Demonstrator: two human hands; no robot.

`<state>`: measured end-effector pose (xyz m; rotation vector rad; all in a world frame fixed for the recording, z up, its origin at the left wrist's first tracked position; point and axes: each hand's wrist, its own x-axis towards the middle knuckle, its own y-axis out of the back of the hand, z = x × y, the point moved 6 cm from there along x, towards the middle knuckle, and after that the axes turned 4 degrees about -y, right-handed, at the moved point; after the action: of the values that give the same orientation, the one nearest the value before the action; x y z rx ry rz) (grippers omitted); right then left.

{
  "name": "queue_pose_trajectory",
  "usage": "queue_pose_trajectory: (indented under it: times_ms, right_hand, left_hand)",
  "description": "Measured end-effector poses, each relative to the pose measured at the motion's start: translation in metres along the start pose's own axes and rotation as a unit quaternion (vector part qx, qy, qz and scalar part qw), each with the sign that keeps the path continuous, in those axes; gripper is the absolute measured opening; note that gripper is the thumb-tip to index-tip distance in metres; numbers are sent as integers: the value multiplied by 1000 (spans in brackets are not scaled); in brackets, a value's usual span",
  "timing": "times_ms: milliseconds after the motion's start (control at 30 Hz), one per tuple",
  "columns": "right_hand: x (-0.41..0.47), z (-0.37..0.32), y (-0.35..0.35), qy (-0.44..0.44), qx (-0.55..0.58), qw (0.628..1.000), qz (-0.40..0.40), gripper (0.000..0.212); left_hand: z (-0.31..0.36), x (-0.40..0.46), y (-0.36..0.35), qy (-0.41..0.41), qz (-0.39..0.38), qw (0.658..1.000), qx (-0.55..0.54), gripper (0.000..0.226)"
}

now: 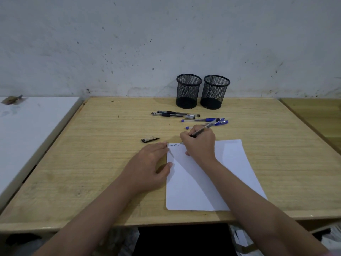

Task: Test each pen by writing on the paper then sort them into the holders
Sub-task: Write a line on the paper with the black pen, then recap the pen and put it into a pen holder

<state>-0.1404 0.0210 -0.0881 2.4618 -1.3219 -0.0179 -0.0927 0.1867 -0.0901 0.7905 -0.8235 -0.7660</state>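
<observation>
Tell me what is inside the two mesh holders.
Both holders, left and right, show only their dark bases through the mesh; no pens stand in them. The pens lie on the table in front.

Stained white wall (129, 43) behind wooden desk (92, 163).

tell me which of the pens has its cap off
The black pen gripped in the right hand, tip down on the paper. Its cap lies apart on the table; the other pens are capped.
</observation>
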Motion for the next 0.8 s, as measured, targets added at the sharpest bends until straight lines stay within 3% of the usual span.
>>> queue_pose_trajectory:
  times_ms: [100, 200, 433, 533, 667, 800]
  right_hand:
    - [1, 2, 7, -60, 79, 995, 16, 23]
    - [1, 2, 9, -100, 145, 984, -3, 27]
    - [-1, -3, 10, -79, 134, 987, -36, 21]
    - [-3, -5, 7, -74, 140, 985, -68, 22]
    - [-9, -12, 3, -64, 188, 973, -116, 6]
    - [-13, -23, 6, -38, 190, 970, -145, 4]
  left_hand:
    - [-5, 0, 8, 7, 68, 998, 4, 42]
    - [-16, 6, 22, 52, 134, 989, 33, 41]
    - [-40, 21, 29, 121, 127, 982, 62, 28]
    - [-41, 25, 31, 136, 117, 983, 39, 14]
    - [-29, 27, 38, 138, 139, 979, -57, 4]
    - [-11, 27, 44, 124, 178, 967, -136, 7]
